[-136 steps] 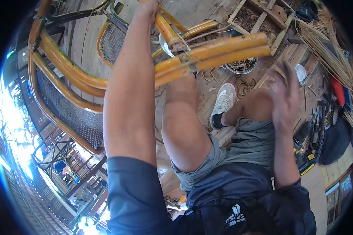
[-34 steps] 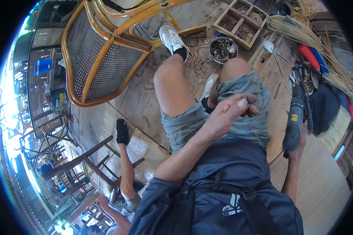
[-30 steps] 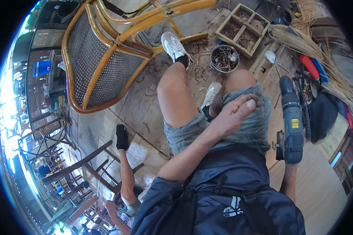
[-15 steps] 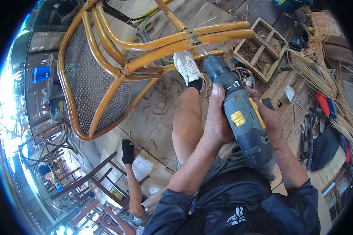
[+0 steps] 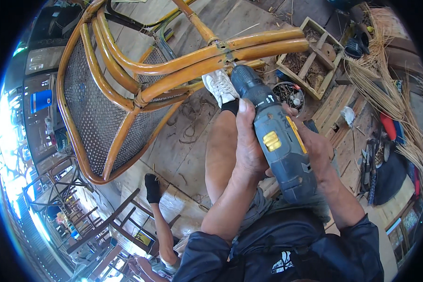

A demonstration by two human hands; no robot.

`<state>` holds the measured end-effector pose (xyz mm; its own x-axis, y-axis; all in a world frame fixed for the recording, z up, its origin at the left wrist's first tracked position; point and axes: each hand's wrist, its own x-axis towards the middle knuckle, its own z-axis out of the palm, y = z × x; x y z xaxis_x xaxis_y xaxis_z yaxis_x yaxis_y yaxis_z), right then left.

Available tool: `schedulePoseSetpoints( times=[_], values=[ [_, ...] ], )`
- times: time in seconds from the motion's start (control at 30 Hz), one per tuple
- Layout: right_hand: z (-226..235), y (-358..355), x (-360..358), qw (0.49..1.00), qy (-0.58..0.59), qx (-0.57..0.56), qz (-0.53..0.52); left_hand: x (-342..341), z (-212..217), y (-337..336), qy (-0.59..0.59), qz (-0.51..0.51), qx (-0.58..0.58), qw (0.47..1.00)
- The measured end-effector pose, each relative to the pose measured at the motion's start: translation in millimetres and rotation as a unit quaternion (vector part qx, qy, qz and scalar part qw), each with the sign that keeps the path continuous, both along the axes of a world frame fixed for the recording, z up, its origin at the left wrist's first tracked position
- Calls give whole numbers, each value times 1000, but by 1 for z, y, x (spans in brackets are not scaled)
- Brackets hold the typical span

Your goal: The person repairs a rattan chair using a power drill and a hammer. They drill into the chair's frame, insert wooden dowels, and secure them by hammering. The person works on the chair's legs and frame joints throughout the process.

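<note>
Both hands hold a dark grey cordless drill (image 5: pixel 279 141) with a yellow switch on top. My left hand (image 5: pixel 250 141) wraps its left side, thumb laid along the body. On the other side my right hand (image 5: pixel 315 143) is closed round it, most of its fingers hidden behind the drill. The bit, in a black chuck, points away from me and meets the lower of two bent rattan poles (image 5: pixel 263 46) near a bound joint. Those poles belong to a rattan chair frame (image 5: pixel 120 145) with woven mesh panels, tipped on its side at the left.
My white shoe (image 5: pixel 219 87) is under the poles. A divided wooden box (image 5: pixel 310 70) and a round container of small metal pieces (image 5: pixel 289 97) are beyond the drill. Rattan strands (image 5: pixel 376 89) and hand tools (image 5: pixel 369 164) lie at right. Another person's leg (image 5: pixel 162 230) shows lower left.
The drill and both hands have shifted slightly left in view, and the bit has come up to the pole. The chair frame also appears a little further left and tilted.
</note>
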<state>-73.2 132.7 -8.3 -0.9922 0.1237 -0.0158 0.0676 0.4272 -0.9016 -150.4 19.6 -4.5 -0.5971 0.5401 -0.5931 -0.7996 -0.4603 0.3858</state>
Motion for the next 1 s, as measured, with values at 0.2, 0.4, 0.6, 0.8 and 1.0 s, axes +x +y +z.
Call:
schedulePoseSetpoints(
  times=[0.2,0.4,0.6,0.8,1.0],
  values=[
    [-9,-4,-13,995,-44,-81,-35,-17,-1,6,-37,31,21,999],
    [12,4,-22,987,-117,-108,-3,-19,-7,8,-10,53,-30,998],
    [4,1,-18,958,-159,-228,-67,-22,-7,12,-5,69,-41,997],
    [1,2,-16,896,-164,-407,-70,-26,-16,9,3,53,-46,998],
    [-16,7,-10,888,-163,-429,-22,-27,-16,9,14,53,-54,997]
  ],
)
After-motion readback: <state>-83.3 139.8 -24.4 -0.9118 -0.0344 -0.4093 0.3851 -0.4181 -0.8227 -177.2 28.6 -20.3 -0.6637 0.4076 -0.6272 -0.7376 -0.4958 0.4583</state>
